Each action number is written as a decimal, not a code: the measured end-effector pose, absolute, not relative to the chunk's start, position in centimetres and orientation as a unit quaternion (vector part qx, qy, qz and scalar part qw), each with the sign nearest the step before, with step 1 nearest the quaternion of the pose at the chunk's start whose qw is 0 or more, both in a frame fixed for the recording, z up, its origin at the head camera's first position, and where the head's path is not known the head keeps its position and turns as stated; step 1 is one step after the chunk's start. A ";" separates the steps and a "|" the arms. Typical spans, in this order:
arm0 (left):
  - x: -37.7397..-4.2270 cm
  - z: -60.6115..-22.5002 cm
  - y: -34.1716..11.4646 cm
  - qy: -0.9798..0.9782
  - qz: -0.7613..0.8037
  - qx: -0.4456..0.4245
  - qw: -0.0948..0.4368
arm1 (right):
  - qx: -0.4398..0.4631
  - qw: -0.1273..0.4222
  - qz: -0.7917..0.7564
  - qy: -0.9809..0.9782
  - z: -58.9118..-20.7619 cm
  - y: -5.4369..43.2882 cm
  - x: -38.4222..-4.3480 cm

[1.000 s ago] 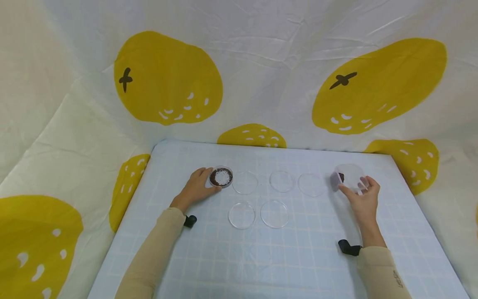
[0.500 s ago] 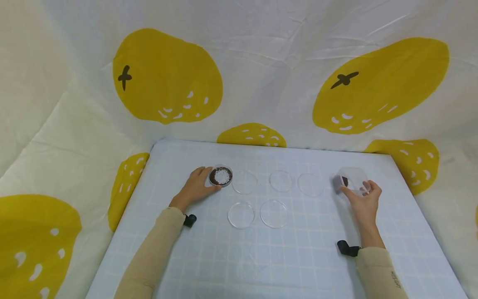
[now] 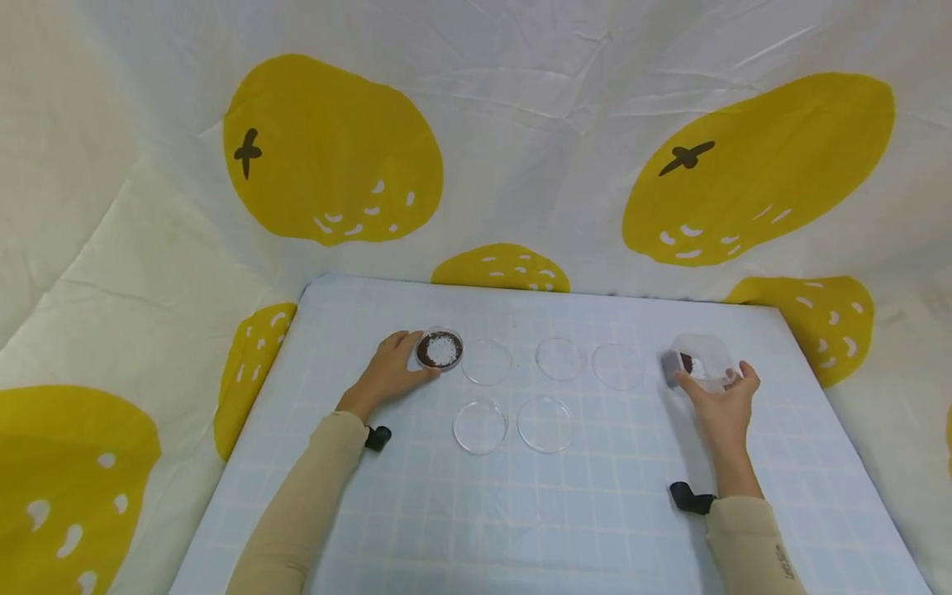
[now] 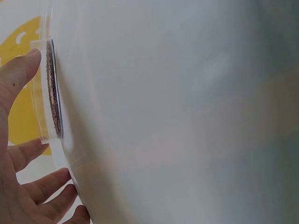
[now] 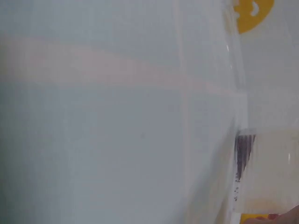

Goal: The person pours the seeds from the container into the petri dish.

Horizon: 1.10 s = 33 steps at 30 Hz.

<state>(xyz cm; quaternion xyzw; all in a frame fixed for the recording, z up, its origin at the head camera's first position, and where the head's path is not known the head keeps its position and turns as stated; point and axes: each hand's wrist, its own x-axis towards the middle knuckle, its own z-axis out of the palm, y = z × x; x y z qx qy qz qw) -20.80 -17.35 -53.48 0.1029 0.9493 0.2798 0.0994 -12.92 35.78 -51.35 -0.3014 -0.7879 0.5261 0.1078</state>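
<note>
In the head view my left hand [image 3: 390, 368] grips a clear petri dish [image 3: 430, 367] at the left of the cloth-covered table. The dish holds dark brown grains with a heap of white bits on top. The left wrist view shows my thumb [image 4: 29, 65] on one side of this dish [image 4: 39, 116] and a finger on the other. At the right, my right hand [image 3: 723, 405] holds a clear plastic box [image 3: 702, 351] that is tipped on its side. Dark and white matter lies in the box's lower end; in the right wrist view the box [image 5: 273, 172] shows only partly.
Between the hands lie several clear round dishes or lids, among them one beside the filled dish [image 3: 487, 385], one farther right [image 3: 617, 388] and two nearer [image 3: 480, 453]. A fruit-print curtain [image 3: 521, 190] stands behind the table [image 3: 521, 512].
The box in my right hand has shifted slightly nearer and turned a little, showing more of the dark and white matter inside. My left hand stays on the dish.
</note>
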 end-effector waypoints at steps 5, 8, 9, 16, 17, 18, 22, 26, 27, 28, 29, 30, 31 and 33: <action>-20.9 -53.6 -17.4 0.949 0.281 0.103 0.098 | -0.275 0.164 0.510 -0.798 -50.8 35.3 -12.5; -21.0 -53.7 -17.5 0.950 0.280 0.102 0.097 | -0.269 0.174 0.500 -0.805 -50.4 35.0 -12.4; -21.1 -53.8 -17.5 0.950 0.280 0.102 0.097 | -0.266 0.178 0.495 -0.808 -50.2 35.0 -12.4; -21.0 -53.6 -17.4 0.949 0.281 0.102 0.101 | -0.236 0.199 0.424 -0.852 -49.1 33.8 -12.3; -21.0 -53.6 -17.4 0.949 0.280 0.102 0.102 | -0.223 0.210 0.417 -0.856 -49.1 33.5 -12.4; -21.0 -53.6 -17.4 0.949 0.281 0.102 0.102 | -0.204 0.225 0.415 -0.858 -49.0 33.1 -12.4; -21.0 -53.7 -17.5 0.949 0.281 0.101 0.101 | -0.134 0.239 0.419 -0.866 -48.9 31.3 -12.9; -21.0 -53.6 -17.4 0.948 0.283 0.101 0.102 | -0.070 0.212 0.432 -0.874 -49.1 29.5 -13.8; -21.0 -53.6 -17.4 0.948 0.283 0.101 0.102 | -0.053 0.204 0.434 -0.876 -49.2 29.1 -14.0; -20.9 -53.6 -17.4 0.948 0.284 0.102 0.101 | -0.036 0.197 0.433 -0.879 -49.3 28.7 -14.3; -20.9 -53.6 -17.4 0.948 0.284 0.101 0.102 | -0.018 0.192 0.433 -0.881 -49.3 28.3 -14.5; -20.9 -53.5 -17.3 0.948 0.284 0.100 0.102 | -0.002 0.183 0.431 -0.883 -49.4 27.9 -14.7; -20.9 -53.5 -17.3 0.948 0.283 0.099 0.103 | 0.011 0.175 0.427 -0.887 -49.4 27.5 -15.0; -20.8 -53.4 -17.3 0.948 0.285 0.099 0.103 | 0.030 0.156 0.418 -0.894 -49.4 26.6 -15.5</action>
